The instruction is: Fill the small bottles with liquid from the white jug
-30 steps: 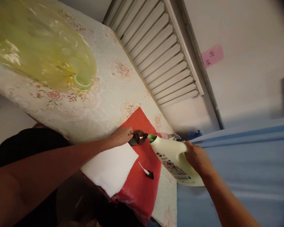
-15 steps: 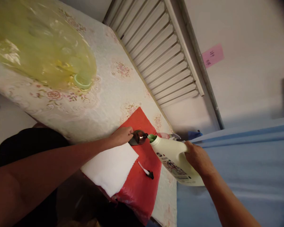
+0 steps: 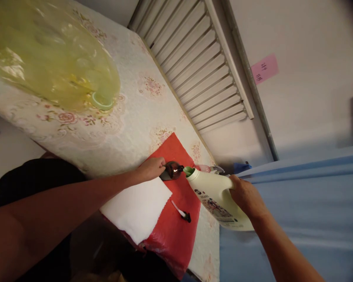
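My left hand (image 3: pixel 153 169) is closed around a small dark brown bottle (image 3: pixel 173 170) over the red sheet (image 3: pixel 182 196). By its handle, my right hand (image 3: pixel 246 196) holds a large pale detergent jug (image 3: pixel 216 192), tilted so that its green-lined mouth (image 3: pixel 190 171) is right at the neck of the brown bottle. Whether liquid is flowing between them is too small to tell. A black pump top (image 3: pixel 186 216) with a white tube lies on the red sheet below the bottle. Beside it, a white paper towel (image 3: pixel 138 211) covers part of the sheet.
A large yellow plastic bag (image 3: pixel 53 55) with things inside sits on the floral tablecloth (image 3: pixel 129 117) at upper left. A metal rack of bars (image 3: pixel 194 66) stands along the table's edge. A clear spray bottle (image 3: pixel 205 168) lies behind the jug. Blue cloth (image 3: pixel 306 203) hangs at right.
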### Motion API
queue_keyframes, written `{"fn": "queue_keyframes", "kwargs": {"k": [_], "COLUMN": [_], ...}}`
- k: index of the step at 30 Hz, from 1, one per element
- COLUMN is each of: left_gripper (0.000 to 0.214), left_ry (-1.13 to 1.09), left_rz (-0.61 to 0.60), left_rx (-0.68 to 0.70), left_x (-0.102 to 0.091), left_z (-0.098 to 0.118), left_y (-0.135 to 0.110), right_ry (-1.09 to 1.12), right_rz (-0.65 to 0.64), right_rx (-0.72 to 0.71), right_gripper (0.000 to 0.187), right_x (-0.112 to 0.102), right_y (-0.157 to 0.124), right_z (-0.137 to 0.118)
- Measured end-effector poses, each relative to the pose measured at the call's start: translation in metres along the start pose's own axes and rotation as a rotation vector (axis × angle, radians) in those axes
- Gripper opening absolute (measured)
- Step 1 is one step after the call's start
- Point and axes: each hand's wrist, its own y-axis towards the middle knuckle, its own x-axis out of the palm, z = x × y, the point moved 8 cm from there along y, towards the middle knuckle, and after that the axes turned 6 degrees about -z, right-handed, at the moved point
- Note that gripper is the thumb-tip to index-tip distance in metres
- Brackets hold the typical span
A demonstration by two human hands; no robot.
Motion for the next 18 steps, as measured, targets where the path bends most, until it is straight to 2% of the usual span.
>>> {"fn": "queue_keyframes", "kwargs": {"k": [18], "left_gripper": [0.008], "left_ry": [-0.009], "left_rz": [-0.003], "left_rx": [-0.004], "left_x": [-0.0025], "left_z": [0.003], "left_y": [-0.0023], "right_ry": [0.02], "right_rz": [0.004], "right_rx": [0.021], "right_gripper": [0.023], "right_x": [0.0016], "right_y": [-0.0005], "right_z": [-0.0006]}}
